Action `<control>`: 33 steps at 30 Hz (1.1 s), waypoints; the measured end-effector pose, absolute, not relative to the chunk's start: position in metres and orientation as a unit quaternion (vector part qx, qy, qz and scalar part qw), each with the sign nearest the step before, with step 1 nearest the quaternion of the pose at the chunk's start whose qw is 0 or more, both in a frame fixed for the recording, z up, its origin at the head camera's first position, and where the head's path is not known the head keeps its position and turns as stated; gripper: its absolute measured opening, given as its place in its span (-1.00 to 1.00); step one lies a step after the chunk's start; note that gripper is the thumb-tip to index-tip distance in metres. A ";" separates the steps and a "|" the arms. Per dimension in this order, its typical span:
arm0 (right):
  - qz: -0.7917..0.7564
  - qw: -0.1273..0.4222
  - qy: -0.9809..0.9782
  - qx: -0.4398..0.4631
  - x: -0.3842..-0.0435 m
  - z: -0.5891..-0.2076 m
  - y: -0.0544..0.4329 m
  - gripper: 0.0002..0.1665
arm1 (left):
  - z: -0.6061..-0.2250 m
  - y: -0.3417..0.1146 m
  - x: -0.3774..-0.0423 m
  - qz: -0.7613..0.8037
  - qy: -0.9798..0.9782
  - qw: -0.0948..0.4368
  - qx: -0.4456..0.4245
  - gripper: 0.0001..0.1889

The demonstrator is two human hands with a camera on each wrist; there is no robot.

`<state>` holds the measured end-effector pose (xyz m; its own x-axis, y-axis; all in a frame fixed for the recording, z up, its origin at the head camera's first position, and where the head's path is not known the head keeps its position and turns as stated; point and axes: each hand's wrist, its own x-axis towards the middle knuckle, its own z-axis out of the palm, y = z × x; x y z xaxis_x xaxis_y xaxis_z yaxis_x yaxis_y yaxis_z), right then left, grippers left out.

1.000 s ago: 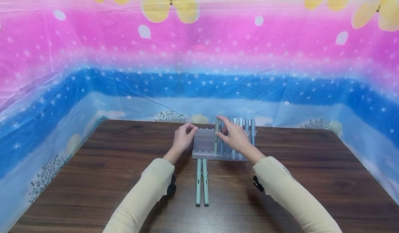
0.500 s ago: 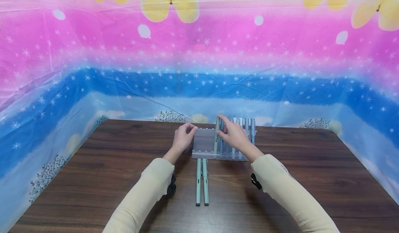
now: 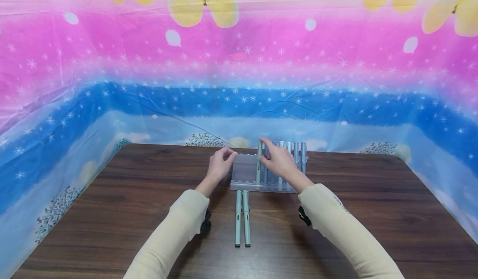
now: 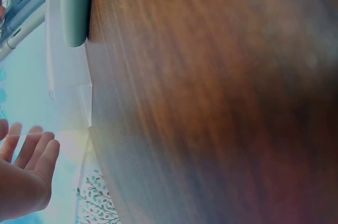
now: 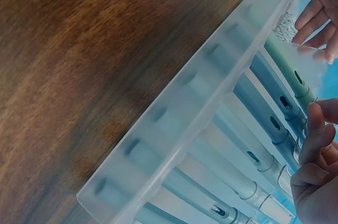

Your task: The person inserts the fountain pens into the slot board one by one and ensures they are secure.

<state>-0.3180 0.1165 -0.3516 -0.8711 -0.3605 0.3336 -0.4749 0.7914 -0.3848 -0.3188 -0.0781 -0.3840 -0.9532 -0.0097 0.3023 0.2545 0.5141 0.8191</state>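
Observation:
A clear plastic pen rack (image 3: 244,172) stands at the back of the table, with several pens leaning side by side in its right part. My left hand (image 3: 218,163) pinches the rack's left edge; in the left wrist view its fingers (image 4: 46,161) spread behind the clear panel. The light green pen (image 3: 258,172) is leftmost in the row, its lower end in the rack's front ledge. My right hand (image 3: 281,160) holds this pen's cap between thumb and index finger, partly hiding the blue pens (image 5: 274,89) beside it.
Two green pens (image 3: 237,225) lie side by side on the brown wooden table (image 3: 149,212), in front of the rack, clips towards it. A patterned pink and blue cloth (image 3: 239,100) hangs around the table's back and sides.
My right wrist and forearm have shifted slightly to the left, while its fingers stay at the green pen. The left hand, rack and table pens have not visibly moved.

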 end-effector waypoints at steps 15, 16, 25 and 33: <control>0.216 0.132 -0.946 0.205 -0.316 -0.350 0.112 -0.32 | -0.385 -0.078 -0.318 -0.490 -0.858 0.135 -0.074 -0.79; 0.212 0.133 -0.947 0.203 -0.316 -0.350 0.112 -0.32 | -0.385 -0.078 -0.318 -0.490 -0.858 0.135 -0.074 -0.79; 0.205 0.137 -0.949 0.199 -0.316 -0.349 0.111 -0.32 | -0.385 -0.078 -0.318 -0.486 -0.860 0.137 -0.073 -0.79; 0.239 0.153 -0.935 0.211 -0.314 -0.349 0.116 -0.33 | -0.385 -0.078 -0.318 -0.488 -0.859 0.135 -0.069 -0.79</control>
<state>-0.3141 0.1158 -0.3490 -0.8647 -0.3210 0.3864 -0.4672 0.7966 -0.3836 -0.3184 -0.0779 -0.3845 -0.9542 -0.0138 0.2989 0.2497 0.5138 0.8208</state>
